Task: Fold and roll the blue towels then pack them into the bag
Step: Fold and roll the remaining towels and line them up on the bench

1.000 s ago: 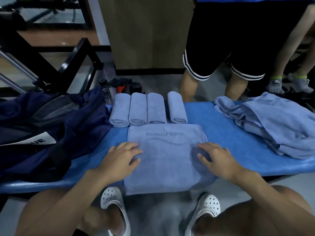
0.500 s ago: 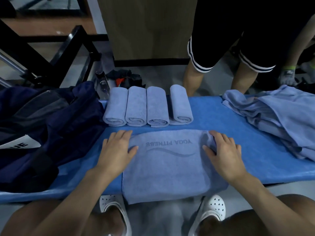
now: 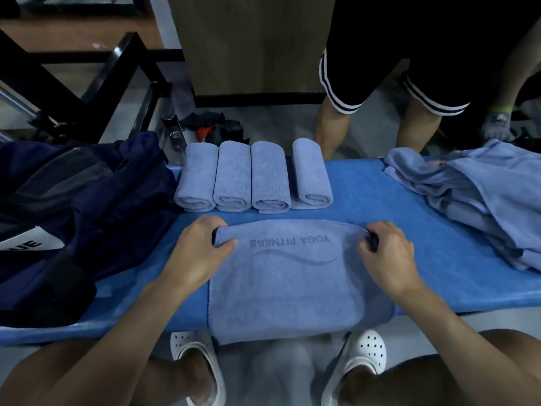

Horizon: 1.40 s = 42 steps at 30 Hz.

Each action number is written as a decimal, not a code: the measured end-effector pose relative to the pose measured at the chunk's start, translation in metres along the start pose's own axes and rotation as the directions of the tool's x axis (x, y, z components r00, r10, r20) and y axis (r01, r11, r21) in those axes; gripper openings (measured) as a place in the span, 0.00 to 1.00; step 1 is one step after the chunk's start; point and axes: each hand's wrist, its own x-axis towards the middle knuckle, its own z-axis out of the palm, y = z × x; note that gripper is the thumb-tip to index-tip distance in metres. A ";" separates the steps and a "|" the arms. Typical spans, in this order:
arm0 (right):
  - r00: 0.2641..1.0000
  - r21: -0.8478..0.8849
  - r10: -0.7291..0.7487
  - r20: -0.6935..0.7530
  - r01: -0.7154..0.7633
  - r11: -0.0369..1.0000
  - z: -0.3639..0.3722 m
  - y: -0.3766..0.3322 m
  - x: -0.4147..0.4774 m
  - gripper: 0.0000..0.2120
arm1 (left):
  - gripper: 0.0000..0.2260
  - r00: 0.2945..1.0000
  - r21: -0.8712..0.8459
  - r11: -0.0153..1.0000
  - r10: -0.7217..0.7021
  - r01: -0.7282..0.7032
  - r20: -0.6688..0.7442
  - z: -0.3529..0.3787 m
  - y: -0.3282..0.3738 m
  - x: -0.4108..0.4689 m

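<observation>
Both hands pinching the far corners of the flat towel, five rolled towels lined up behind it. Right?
Not five: the head view shows four rolled towels behind it. The left hand and right hand do pinch the far corners of the flat towel.

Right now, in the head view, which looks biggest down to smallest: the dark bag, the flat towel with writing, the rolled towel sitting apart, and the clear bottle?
1. dark bag, running off the left edge
2. flat towel, nearest the camera
3. rolled towel sitting apart
4. clear bottle, partly hidden
</observation>
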 end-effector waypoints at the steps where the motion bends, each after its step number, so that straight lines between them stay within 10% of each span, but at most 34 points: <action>1: 1.000 -0.021 0.007 0.022 -0.007 1.000 0.000 0.003 0.000 0.05 | 0.07 1.000 0.018 1.000 0.008 -0.008 0.020 0.000 -0.001 0.000; 8: 0.996 -0.026 0.031 0.083 -0.029 0.999 -0.004 -0.001 0.007 0.15 | 0.05 0.998 -0.005 0.999 0.033 -0.032 0.049 0.003 -0.006 0.000; 13: 0.988 -0.095 0.045 0.151 -0.031 0.995 -0.006 -0.002 0.008 0.19 | 0.25 0.995 0.136 0.986 0.094 -0.095 0.011 0.006 -0.012 -0.001; 20: 0.979 -0.065 -0.158 0.127 0.167 0.984 0.004 -0.033 0.025 0.28 | 0.10 0.887 0.487 0.769 0.461 -0.414 0.026 0.013 -0.009 -0.003; 27: 0.995 0.198 -0.037 0.093 0.018 0.980 0.026 -0.081 0.065 0.25 | 0.26 0.937 0.492 0.797 0.302 -0.349 0.176 0.019 -0.012 -0.006; 42: 0.987 -0.005 -0.094 0.131 0.095 0.995 0.039 -0.093 0.072 0.22 | 0.23 0.948 0.439 0.840 0.278 -0.319 0.157 0.020 -0.015 -0.006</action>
